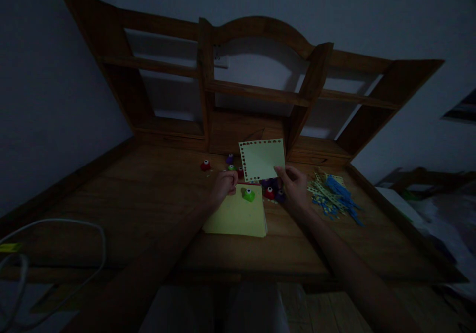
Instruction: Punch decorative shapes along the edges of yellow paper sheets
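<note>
My right hand (294,183) pinches a pale yellow-green sheet of paper (263,158) by its lower right corner, thumb in front. Small holes run along the sheet's top, left and part of its bottom edge. My left hand (225,183) is closed, fingers curled, just left of the sheet; what it may hold is hidden. Below lies a stack of yellow paper (236,219) with a green craft punch (249,195) on it. A red punch (269,193) stands between the stack and my right hand. Behind my left hand is another green punch (231,168).
A red punch (206,165) and a purple punch (230,158) stand farther back on the wooden desk (156,189). At right lies a pile of punched yellow strips and blue strips (340,194). A wooden shelf unit (256,92) rises behind; a white cable (100,229) loops at left.
</note>
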A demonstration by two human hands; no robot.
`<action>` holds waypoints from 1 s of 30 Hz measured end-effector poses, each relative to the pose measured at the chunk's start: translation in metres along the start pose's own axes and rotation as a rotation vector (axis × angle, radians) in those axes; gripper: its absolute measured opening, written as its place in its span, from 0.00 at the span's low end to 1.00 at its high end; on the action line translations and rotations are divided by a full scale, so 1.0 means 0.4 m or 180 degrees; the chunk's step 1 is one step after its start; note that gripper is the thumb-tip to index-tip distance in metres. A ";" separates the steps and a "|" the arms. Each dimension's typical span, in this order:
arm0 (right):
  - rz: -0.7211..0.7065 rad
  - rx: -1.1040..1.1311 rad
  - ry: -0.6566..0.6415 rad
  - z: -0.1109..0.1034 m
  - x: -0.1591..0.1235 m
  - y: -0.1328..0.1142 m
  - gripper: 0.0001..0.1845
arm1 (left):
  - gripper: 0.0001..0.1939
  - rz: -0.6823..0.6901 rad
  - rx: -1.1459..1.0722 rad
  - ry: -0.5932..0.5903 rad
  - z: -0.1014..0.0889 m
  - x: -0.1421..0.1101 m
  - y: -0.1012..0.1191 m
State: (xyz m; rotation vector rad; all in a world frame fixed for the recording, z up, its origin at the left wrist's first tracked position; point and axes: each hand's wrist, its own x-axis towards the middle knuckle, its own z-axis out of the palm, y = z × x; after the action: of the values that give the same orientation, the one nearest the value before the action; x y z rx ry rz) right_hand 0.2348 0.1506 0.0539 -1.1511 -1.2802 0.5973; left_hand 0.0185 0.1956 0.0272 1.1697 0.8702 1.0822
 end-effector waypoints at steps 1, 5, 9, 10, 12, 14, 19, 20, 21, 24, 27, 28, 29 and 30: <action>0.0004 -0.0004 0.0002 0.000 0.000 0.000 0.18 | 0.02 0.0002 0.0004 0.0024 0.000 0.001 -0.001; 0.0031 -0.0037 -0.0044 -0.001 0.001 -0.003 0.18 | 0.02 0.0014 0.0028 0.0071 0.000 0.004 -0.003; 0.0017 -0.0120 -0.0089 -0.004 0.000 -0.011 0.19 | 0.03 -0.0003 0.0095 0.0048 0.003 0.003 -0.002; 0.0020 -0.0140 -0.0075 -0.004 -0.001 -0.012 0.20 | 0.03 0.0005 0.0108 0.0045 0.003 0.002 -0.002; 0.0042 -0.0164 -0.0059 -0.004 -0.001 -0.015 0.20 | 0.02 0.0033 0.0133 0.0046 0.004 0.002 -0.001; 0.0049 -0.0157 -0.0058 -0.003 -0.002 -0.016 0.20 | 0.03 0.0057 0.0154 0.0050 0.004 0.001 -0.001; 0.0033 -0.0123 -0.0021 -0.001 -0.001 -0.009 0.20 | 0.03 0.0072 0.0174 0.0089 0.002 -0.001 -0.001; 0.0038 -0.0114 -0.0036 -0.002 0.000 -0.006 0.20 | 0.03 0.0058 0.0171 0.0096 0.001 -0.002 0.000; 0.0047 -0.0102 -0.0057 -0.002 0.000 -0.004 0.20 | 0.03 0.0050 0.0168 0.0114 -0.001 -0.003 0.001; 0.0093 -0.0069 -0.0107 -0.002 0.001 0.002 0.19 | 0.08 0.0186 0.0116 0.0149 -0.006 -0.006 0.008; 0.0130 -0.0066 -0.0111 -0.002 0.002 0.006 0.20 | 0.13 0.0515 -0.0088 0.0189 -0.004 -0.006 0.019; 0.0129 -0.0069 -0.0112 -0.002 0.001 0.007 0.19 | 0.14 0.0580 -0.0185 0.0181 -0.002 -0.005 0.022; 0.0126 -0.0068 -0.0115 -0.002 0.001 0.008 0.19 | 0.16 0.0622 -0.0277 0.0186 0.002 -0.004 0.026; 0.0123 -0.0061 -0.0124 -0.002 0.001 0.008 0.19 | 0.17 0.0642 -0.0348 0.0185 0.007 -0.005 0.029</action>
State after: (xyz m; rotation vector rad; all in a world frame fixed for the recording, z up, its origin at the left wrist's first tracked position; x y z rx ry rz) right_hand 0.2366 0.1517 0.0512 -1.1875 -1.3019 0.6400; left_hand 0.0183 0.1936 0.0392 1.1569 0.7392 1.3175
